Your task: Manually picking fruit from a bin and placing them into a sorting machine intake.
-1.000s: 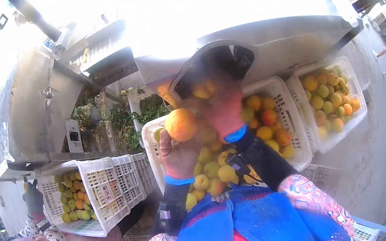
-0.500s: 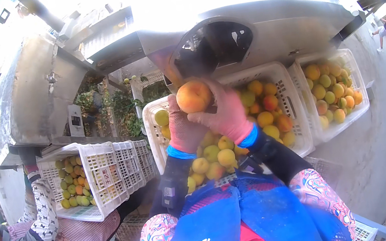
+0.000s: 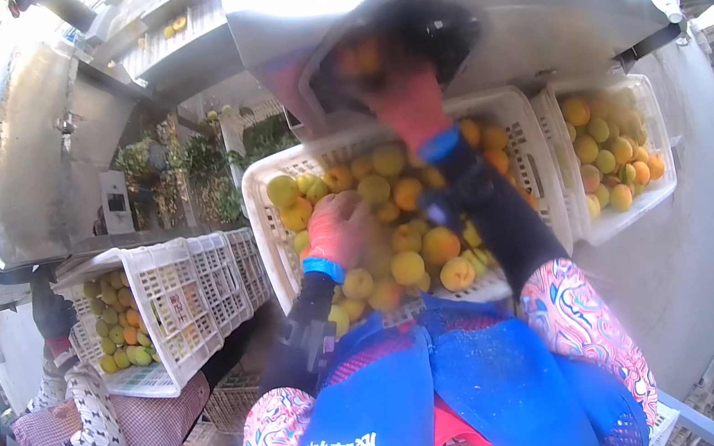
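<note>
In the head view, the left hand [image 3: 339, 226] is palm down among the apricot-like fruits [image 3: 408, 268] at the left part of a white plastic crate [image 3: 264, 228]; its fingers are blurred and partly hidden, so I cannot tell whether its grip is empty or closed round a fruit. The right hand [image 3: 409, 104] reaches over the crate's far rim into the dark, rounded opening [image 3: 444, 30] of a metal housing [image 3: 548, 19]. An orange fruit [image 3: 358, 57] shows blurred near its fingertips; whether that grip holds it or merely lies beside it, I cannot tell. A second white crate [image 3: 623, 226], holding similar fruit, stands just to the right, and on the left a co-worker's gloved hand [image 3: 52, 310] is near another fruit-filled crate [image 3: 168, 306]. The likeliest trouble is bruising: a loose fruit could knock against the opening's edge or drop onto the pile if the right hand's hold is slack. Pressing too hard with the left fingers could dent soft skins, and the right sleeve [image 3: 503, 210], crossing low over the crate, could brush the upper fruits out of place.
</note>
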